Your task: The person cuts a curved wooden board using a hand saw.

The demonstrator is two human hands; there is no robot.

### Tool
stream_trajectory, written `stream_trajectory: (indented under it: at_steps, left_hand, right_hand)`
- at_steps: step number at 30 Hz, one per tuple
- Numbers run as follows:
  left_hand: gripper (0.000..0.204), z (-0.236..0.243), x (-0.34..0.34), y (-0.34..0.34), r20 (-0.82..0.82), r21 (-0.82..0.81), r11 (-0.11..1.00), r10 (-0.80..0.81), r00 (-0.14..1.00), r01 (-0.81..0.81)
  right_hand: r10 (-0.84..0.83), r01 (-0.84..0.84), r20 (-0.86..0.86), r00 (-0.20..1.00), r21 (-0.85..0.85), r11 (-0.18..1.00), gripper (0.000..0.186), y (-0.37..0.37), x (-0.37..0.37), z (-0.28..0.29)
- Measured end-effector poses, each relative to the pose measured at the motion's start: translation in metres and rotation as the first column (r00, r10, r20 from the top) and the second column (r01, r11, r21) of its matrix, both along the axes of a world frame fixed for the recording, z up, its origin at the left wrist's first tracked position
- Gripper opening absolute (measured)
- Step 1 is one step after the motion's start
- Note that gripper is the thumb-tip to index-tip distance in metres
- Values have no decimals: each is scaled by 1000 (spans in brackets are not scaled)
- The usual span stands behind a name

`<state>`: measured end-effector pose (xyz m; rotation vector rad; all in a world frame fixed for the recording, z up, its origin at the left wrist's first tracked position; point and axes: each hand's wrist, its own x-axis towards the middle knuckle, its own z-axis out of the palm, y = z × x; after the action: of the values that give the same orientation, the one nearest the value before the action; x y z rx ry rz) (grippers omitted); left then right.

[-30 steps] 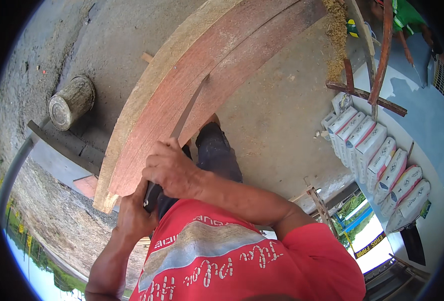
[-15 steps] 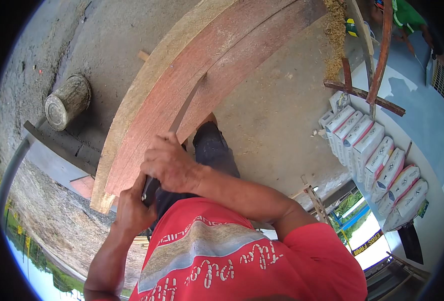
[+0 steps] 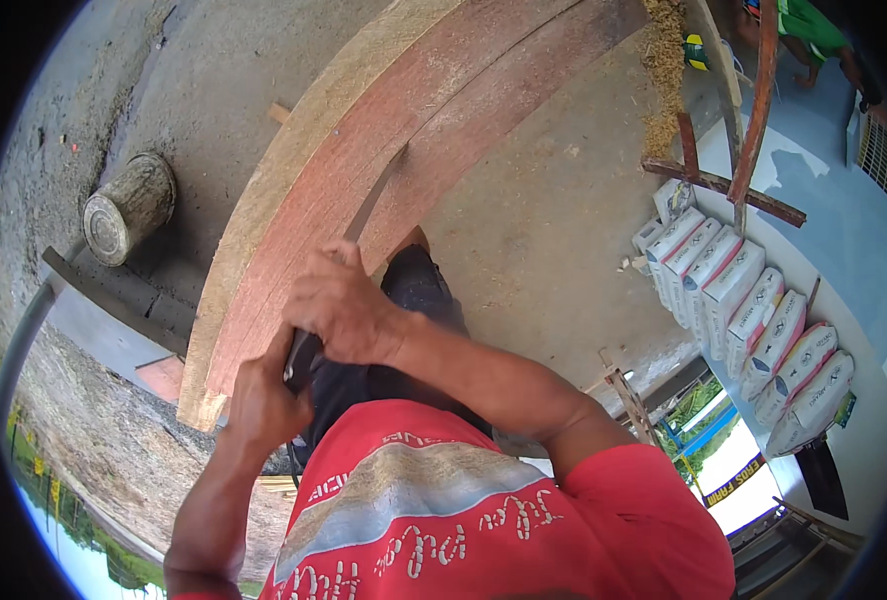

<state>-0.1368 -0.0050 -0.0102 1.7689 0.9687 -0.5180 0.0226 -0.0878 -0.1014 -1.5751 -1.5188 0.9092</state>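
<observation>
A handsaw with a dark handle stands with its blade sunk in a thick reddish plank. Behind the blade's far end, a dark line like a cut runs on along the wood. My right hand is wrapped around the saw where handle and blade meet. Lower on the handle, my left hand grips from the left side. Both hands are closed, just over the plank's near end. The blade's lower part is hidden by the wood.
A dirty bucket lies on its side at the left, beyond a bent metal pipe. Several white sacks stand in a row at the right. Wooden bars and a person in green are at the far right.
The saw and both hands have shifted only slightly, my left hand a little up. The person in green has moved and changed posture.
</observation>
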Motion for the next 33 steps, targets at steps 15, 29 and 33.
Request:
stream_trajectory:
  at_steps: [15, 29, 33]
  left_hand:
    - [65, -13, -12, -8, 71, 18, 1000, 25, 997, -26]
    - [59, 21, -30, -7, 44, 2, 999, 32, 999, -32]
    - [43, -127, 105, 30, 24, 101, 992, -82, 996, 79]
  right_hand:
    - [69, -67, 32, 997, -33, 997, 17, -2, -3, 2]
    - [55, -55, 2, 998, -1, 999, 16, -2, -29, 18]
    - [71, -9, 295, 953, -208, 978, 19, 46, 102, -102]
